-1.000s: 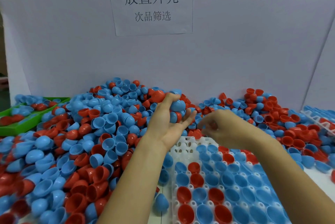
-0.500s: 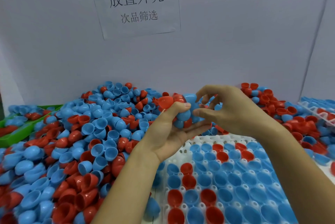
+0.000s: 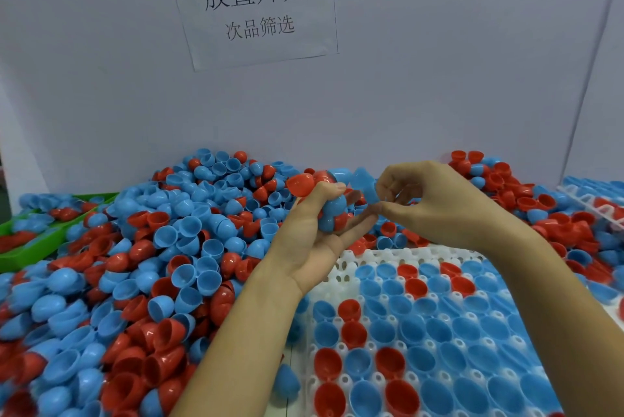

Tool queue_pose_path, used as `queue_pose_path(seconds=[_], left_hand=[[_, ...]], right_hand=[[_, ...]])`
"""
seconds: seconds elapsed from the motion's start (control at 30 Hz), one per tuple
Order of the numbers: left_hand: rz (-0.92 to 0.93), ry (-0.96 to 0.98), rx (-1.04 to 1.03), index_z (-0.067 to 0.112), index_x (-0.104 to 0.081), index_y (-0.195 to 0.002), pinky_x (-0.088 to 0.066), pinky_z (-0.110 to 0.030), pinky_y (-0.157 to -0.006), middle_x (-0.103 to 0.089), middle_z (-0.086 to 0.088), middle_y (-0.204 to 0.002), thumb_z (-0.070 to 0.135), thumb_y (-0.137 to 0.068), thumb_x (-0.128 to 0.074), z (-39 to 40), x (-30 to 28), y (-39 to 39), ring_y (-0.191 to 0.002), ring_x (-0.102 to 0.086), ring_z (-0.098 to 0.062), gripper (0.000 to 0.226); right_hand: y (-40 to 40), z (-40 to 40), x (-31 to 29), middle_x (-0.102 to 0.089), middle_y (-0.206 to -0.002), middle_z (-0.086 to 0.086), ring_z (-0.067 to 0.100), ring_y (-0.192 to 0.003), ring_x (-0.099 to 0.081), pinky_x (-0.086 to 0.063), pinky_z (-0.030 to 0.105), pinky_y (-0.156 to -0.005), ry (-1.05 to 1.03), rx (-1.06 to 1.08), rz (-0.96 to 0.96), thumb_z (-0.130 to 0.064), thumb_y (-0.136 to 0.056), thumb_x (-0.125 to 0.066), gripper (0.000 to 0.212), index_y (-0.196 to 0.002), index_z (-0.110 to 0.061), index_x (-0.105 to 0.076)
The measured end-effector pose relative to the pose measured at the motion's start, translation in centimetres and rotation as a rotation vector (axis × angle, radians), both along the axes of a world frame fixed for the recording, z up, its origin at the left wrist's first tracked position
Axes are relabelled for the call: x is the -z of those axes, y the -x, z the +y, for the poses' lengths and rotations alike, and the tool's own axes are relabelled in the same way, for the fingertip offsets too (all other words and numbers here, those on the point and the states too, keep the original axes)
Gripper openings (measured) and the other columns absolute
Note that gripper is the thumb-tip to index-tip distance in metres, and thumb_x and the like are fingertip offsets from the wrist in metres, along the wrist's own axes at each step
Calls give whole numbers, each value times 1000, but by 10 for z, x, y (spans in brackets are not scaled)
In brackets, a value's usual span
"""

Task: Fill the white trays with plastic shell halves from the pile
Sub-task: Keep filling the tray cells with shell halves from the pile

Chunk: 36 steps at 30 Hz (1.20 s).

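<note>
left hand (image 3: pixel 314 234) cups a clump of red and blue shells (image 3: pixel 329 204) above the white tray's (image 3: pixel 381 256) far edge, right hand (image 3: pixel 435 204) pinches one blue shell half (image 3: pixel 366 185) right beside that clump

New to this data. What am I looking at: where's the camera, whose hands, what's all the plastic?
There is no robot: one wide-angle camera sits on a person's head, looking down at their own bare hands. The left hand cups a clutch of red and blue shell halves. The right hand pinches a single blue shell half just above them. A big pile of shell halves covers the surface on the left. Below the hands lies a white tray, most pockets already filled and its far row bare. A green bin sits far left, and a paper sign hangs on the wall.
</note>
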State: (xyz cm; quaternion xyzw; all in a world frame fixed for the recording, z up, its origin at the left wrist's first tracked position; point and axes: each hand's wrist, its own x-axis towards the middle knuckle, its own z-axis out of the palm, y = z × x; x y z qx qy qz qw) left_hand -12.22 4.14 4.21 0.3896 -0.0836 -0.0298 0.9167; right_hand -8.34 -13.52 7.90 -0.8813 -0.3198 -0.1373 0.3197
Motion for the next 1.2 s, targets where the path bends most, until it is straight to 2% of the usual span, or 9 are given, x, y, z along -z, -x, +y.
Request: queue_pose_path(seconds=[0.17, 0.3, 0.47, 0.53, 0.7, 0.8, 0.93, 1.07, 1.2], left_hand=[[10, -50, 1, 6, -63, -103, -62, -44, -81, -75, -19, -103, 12, -73, -72, 1, 2, 0, -100, -72, -40, 32], [74, -20, -67, 7, -60, -113, -61, -47, -86, -67, -25, -123, 8, -84, -69, 3, 3, -3, -106, -70, -40, 30], [115, -26, -138, 7, -59, -106, -62, -44, -81, -70, -21, -115, 4, -89, -66, 2, 6, -6, -93, -75, -33, 19], [116, -56, -152, 8, -56, -109, -63, -41, -78, -66, -23, -122, 2, -90, -65, 1, 6, -7, -93, -75, -33, 23], [88, -76, -150, 7, -53, -97, -63, -40, -77, -65, -19, -104, 1, -90, -63, 1, 6, -7, -83, -75, -29, 13], [69, -54, -154, 8, -54, -106, -62, -41, -81, -60, -30, -126, 1, -90, -63, 2, 5, -7, -93, -73, -33, 20], [5, -55, -147, 8, -55, -103, -60, -42, -89, -56, -31, -135, 1, -89, -63, 2, 5, -7, -102, -72, -33, 18], [-51, -78, -140, 7, -54, -90, -57, -45, -96, -59, -27, -126, 2, -89, -65, 3, 5, -7, -108, -70, -37, 11], [-67, -104, -168, 7, -61, -91, -61, -40, -83, -69, -18, -109, 3, -88, -65, 3, 5, -8, -106, -71, -36, 7]], right_hand=[[-1, 0, 1, -67, -81, -7, 14, -76, -64, -52, 14, -61, 90, 26, -41, -28, -87, -72, 17, -79, -40, -63], [0, -5, 0, -64, -85, -5, 17, -77, -62, -56, 28, -70, 134, -14, -58, -28, -88, -72, 17, -84, -43, -65], [1, 1, 5, -65, -90, -4, 17, -77, -61, -58, 35, -73, 215, 3, -82, -26, -88, -72, 11, -93, -35, -71], [1, 4, 6, -62, -87, -9, 11, -76, -59, -55, 27, -71, 235, 11, -99, -22, -89, -72, 14, -93, -35, -72], [1, 10, 8, -58, -87, -19, 0, -79, -56, -40, 11, -64, 170, 4, -54, -10, -92, -55, 32, -93, -34, -76], [6, 16, 7, -60, -75, -27, -9, -81, -56, -40, 2, -63, 62, 25, -14, -19, -93, -57, 25, -83, -31, -77], [5, 24, 6, -65, -66, -3, 26, -65, -63, -42, 6, -51, -96, 90, 34, -39, -100, -50, 41, -70, -25, -73], [6, 31, 5, -45, -36, -5, 11, -29, -34, -31, 10, -36, -202, 176, 77, -44, -99, -50, 52, -59, -16, -68], [9, 27, 2, -63, -55, -11, 6, -51, -60, -37, 5, -38, -167, 208, 157, -52, -89, -63, 33, -71, -27, -74]])
